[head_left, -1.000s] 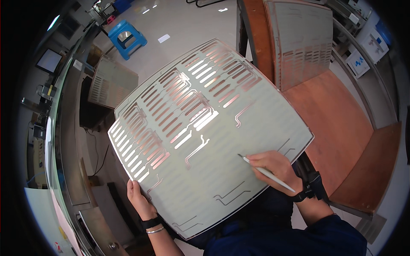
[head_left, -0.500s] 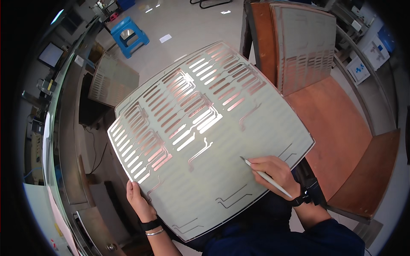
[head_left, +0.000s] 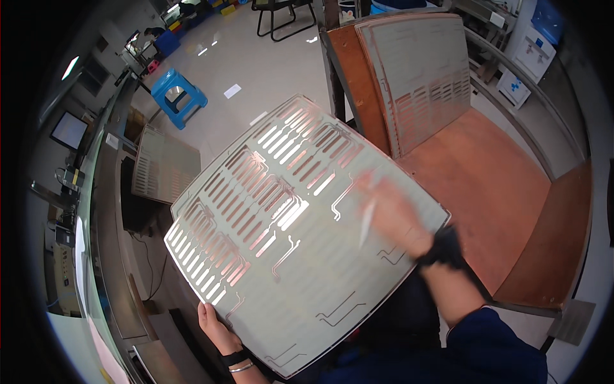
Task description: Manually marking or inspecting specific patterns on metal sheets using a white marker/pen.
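A large pale circuit board panel (head_left: 332, 262) with rows of shiny copper strips lies tilted across my lap. My left hand (head_left: 219, 328) grips its left edge near the lower corner, thumb on top; the fingers underneath are hidden. Over the right part of the panel, my right hand (head_left: 398, 214) is smeared by motion. A slim white pen-like tool (head_left: 366, 224) stays in that hand, also blurred. Whether the tool touches the panel I cannot tell.
At right, similar panels (head_left: 428, 77) lean upright on a rack with a copper-brown board (head_left: 480, 192). Another panel (head_left: 165, 165) leans at left beside the long workbench (head_left: 109, 256). A blue stool (head_left: 176, 96) and a black-framed chair (head_left: 284, 19) stand beyond.
My right hand has swept up and away from me over the panel with the white tool. The left hand keeps its grip. The view has shifted, showing more of the far floor.
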The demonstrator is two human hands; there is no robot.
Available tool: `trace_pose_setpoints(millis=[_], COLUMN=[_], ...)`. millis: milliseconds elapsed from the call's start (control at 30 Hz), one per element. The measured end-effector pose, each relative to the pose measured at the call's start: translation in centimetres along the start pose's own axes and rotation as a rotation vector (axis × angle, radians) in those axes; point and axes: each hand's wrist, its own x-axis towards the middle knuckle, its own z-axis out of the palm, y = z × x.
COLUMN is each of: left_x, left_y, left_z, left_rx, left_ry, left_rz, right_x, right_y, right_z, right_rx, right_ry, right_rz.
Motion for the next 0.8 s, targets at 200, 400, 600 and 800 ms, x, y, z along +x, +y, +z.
trace_pose_setpoints(millis=[200,400,600,800], left_x=[0.0,0.1,-0.2,-0.3], left_y=[-0.3,-0.3,0.2,0.2], left_z=[1.5,0.9,1.5,1.6], left_rx=[-0.034,-0.031,-0.011,-0.032], left_ry=[-0.01,-0.008,0.008,-0.012], left_rz=[0.018,0.027,0.023,0.02], right_x=[-0.3,-5.0,-7.2,-5.7], right_y=[7.1,4.8,3.5,2.2], right_z=[-11.2,-10.1,-9.2,-10.5], right_rx=[-0.082,0.104,0.186,-0.096], right_ry=[0.25,0.326,0.369,0.279], right_rz=[0.557,0.407,0.435,0.146])
